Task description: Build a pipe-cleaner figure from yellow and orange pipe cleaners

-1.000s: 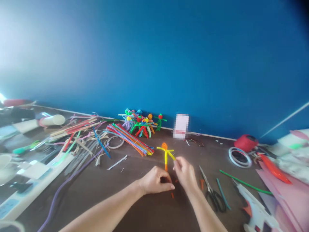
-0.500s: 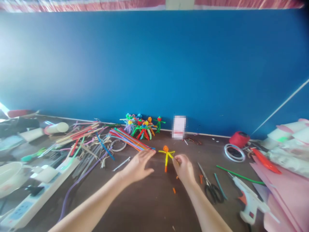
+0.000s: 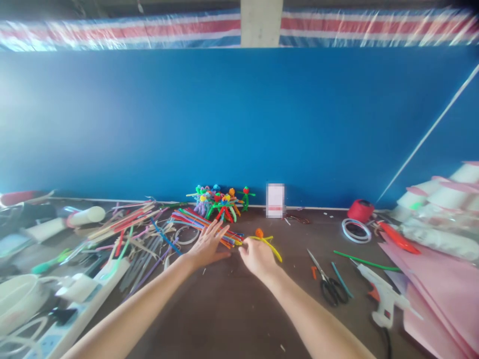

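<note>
My left hand (image 3: 208, 245) lies with spread fingers over the bundle of coloured pipe cleaners (image 3: 192, 219). To its right, my right hand (image 3: 259, 257) is closed in a pinch at the near end of that bundle, where pipe cleaner tips show at its fingertips. Just beyond the right hand is a small pipe-cleaner figure with an orange head (image 3: 259, 233), its lower body hidden. A curved yellow pipe cleaner (image 3: 276, 252) sticks out past the knuckles; whether it belongs to the figure I cannot tell.
Finished pipe-cleaner figures (image 3: 219, 199) stand by the blue wall. On the right lie scissors (image 3: 329, 284), a hot glue gun (image 3: 385, 296), a green pipe cleaner (image 3: 364, 261) and pink sheets (image 3: 449, 284). A power strip (image 3: 80, 309) and loose strips crowd the left.
My right hand has moved left from the figure's arm to the end of the pipe cleaner bundle. My left hand has shifted onto the bundle, and the view has tilted up.
</note>
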Available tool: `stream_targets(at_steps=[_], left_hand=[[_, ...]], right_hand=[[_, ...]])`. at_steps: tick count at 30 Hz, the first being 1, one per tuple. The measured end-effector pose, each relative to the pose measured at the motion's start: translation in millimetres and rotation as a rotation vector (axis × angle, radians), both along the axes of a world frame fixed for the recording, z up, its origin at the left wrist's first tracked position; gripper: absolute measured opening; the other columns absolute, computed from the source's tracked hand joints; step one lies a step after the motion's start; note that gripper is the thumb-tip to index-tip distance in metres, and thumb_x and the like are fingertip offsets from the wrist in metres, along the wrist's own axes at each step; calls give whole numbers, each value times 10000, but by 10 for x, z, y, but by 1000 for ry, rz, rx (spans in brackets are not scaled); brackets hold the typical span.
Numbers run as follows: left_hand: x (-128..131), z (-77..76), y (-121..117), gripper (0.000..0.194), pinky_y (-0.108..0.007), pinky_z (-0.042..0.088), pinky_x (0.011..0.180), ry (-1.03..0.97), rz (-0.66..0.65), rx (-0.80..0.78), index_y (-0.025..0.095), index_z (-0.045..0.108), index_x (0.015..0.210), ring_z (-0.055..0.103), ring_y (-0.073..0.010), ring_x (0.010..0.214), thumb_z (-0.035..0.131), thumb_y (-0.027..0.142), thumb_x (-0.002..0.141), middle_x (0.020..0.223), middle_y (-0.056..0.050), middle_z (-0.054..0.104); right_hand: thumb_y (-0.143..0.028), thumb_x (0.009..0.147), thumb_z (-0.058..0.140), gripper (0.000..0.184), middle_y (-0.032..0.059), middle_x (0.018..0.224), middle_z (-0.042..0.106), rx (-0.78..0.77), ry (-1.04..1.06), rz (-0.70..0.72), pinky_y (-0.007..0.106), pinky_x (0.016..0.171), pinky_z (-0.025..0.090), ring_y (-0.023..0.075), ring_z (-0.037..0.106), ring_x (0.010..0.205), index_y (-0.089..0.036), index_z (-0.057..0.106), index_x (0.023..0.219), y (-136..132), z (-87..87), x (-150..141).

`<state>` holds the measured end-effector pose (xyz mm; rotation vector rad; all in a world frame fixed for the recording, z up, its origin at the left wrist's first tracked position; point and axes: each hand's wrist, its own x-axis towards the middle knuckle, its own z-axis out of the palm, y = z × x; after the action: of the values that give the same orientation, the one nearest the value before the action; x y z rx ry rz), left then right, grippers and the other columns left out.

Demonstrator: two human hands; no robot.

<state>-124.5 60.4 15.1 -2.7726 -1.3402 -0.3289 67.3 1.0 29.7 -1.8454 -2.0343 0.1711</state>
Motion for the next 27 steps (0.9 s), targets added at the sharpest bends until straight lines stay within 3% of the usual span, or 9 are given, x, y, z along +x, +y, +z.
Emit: stream_targets(at_steps=[4, 9, 15, 18, 22, 27], left_hand=[[38, -31, 28, 738, -529, 168, 1006, 48, -30, -50, 233, 237, 1347, 165, -304, 1294, 461, 571, 730, 1411, -135, 232], [12, -107, 80, 551, -540, 190, 990, 48, -66, -26, 250, 286, 1323, 211, -282, 1283, 374, 466, 825, 1384, -126, 298], [-8, -183, 122, 539, -526, 191, 999, 20, -83, 44, 241, 272, 1329, 231, -265, 1276, 365, 441, 837, 1375, -118, 315], [-8, -182, 115, 546, -523, 202, 994, 31, -79, 52, 230, 272, 1330, 238, -269, 1272, 349, 457, 839, 1370, -128, 319], [-8, -179, 116, 528, -528, 212, 985, 59, -82, 60, 249, 279, 1326, 243, -271, 1269, 343, 453, 843, 1369, -122, 321], [1, -214, 124, 525, -529, 213, 984, 55, -64, 93, 241, 304, 1316, 256, -278, 1261, 366, 444, 837, 1362, -124, 331]], right_hand=[[-214, 770, 498, 178, 146, 719, 675, -39, -67, -10, 302, 600, 450, 248, 646, 685, -116, 645, 788, 153, 14, -212], [-171, 785, 451, 203, 145, 739, 676, -48, -80, -8, 282, 615, 445, 229, 646, 709, -114, 645, 814, 132, 2, -177], [-240, 794, 474, 185, 95, 780, 681, -62, -57, -5, 262, 630, 441, 204, 639, 734, -153, 632, 834, 55, -20, -34], [-284, 776, 516, 197, 112, 793, 677, -68, -48, -10, 271, 644, 438, 214, 635, 753, -139, 626, 851, 104, -27, -86], [-191, 775, 479, 168, 127, 747, 674, -69, -19, -10, 263, 619, 425, 208, 634, 708, -121, 629, 809, 150, -21, -184], [-132, 695, 481, 135, 30, 649, 654, -54, 54, 9, 204, 547, 379, 151, 603, 609, -183, 606, 695, -183, 47, 24]])
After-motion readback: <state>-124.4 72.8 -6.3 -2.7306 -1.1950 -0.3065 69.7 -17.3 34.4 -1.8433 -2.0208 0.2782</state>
